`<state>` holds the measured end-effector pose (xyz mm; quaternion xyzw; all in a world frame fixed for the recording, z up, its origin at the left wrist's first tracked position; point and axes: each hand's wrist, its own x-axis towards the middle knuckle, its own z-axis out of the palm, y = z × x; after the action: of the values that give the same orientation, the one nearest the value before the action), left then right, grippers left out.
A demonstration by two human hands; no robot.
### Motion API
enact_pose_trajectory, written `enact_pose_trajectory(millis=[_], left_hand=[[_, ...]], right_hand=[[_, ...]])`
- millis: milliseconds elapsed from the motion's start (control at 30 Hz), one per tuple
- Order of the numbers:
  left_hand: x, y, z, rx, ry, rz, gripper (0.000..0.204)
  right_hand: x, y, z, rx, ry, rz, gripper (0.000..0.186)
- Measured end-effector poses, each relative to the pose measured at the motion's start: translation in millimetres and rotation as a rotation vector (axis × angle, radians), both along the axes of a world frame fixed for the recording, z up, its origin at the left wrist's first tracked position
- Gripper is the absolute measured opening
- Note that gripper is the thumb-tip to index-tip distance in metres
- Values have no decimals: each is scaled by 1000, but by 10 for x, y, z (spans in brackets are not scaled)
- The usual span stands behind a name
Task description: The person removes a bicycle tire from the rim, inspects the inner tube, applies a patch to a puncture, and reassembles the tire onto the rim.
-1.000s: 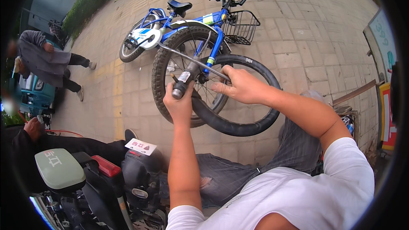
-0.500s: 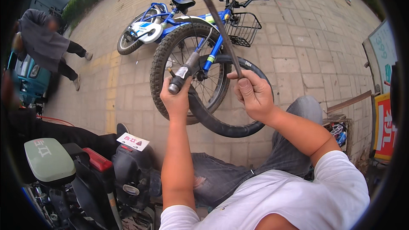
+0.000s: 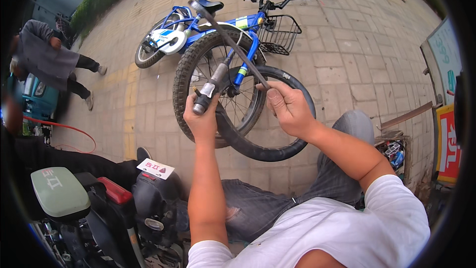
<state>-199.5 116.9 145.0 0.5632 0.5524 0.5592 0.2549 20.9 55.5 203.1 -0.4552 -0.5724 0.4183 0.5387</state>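
My left hand (image 3: 201, 123) is closed around a grey metal cylinder-shaped tool (image 3: 214, 82) with a pale patch and a thin front end. A black inner tube (image 3: 277, 153) loops from that hand in front of the bicycle wheel, and a brass valve stem (image 3: 197, 91) sticks out by my fingers. Pinched in my right hand (image 3: 290, 109) is a long flat metal bar (image 3: 238, 49), slanting up and left across the wheel. Behind both hands, a blue and white children's bicycle (image 3: 218, 22) lies tilted on the paving; its front tyre (image 3: 182, 84) is nearest.
An electric scooter (image 3: 153, 193) stands close at lower left, with a pale green box (image 3: 60, 193) beside it. A red hose (image 3: 82, 128) runs along the left. One person (image 3: 44, 49) stands at far left. A box of parts (image 3: 395, 156) and signs (image 3: 448, 141) are at right.
The metal bar has swung down and left, its far end now over the bicycle. My right hand has shifted slightly left, and my left hand with the tool has dipped a little.
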Motion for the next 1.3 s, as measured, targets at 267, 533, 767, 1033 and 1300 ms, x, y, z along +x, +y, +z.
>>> enact_pose_trajectory(millis=[267, 533, 767, 1033, 1300], left_hand=[[-3, 7, 1, 70, 67, -2, 32], [8, -39, 13, 76, 109, 3, 33], [-27, -33, 40, 3, 65, 47, 37], [73, -72, 113, -64, -107, 40, 34], [84, -58, 145, -72, -199, 18, 33]], right_hand=[[35, -17, 6, -19, -20, 22, 20], [50, -31, -35, -58, -2, 51, 18], [-6, -46, -70, -59, -99, 56, 20], [-96, -127, -176, -42, -7, 83, 25], [-211, -155, -191, -39, 90, 31, 29]])
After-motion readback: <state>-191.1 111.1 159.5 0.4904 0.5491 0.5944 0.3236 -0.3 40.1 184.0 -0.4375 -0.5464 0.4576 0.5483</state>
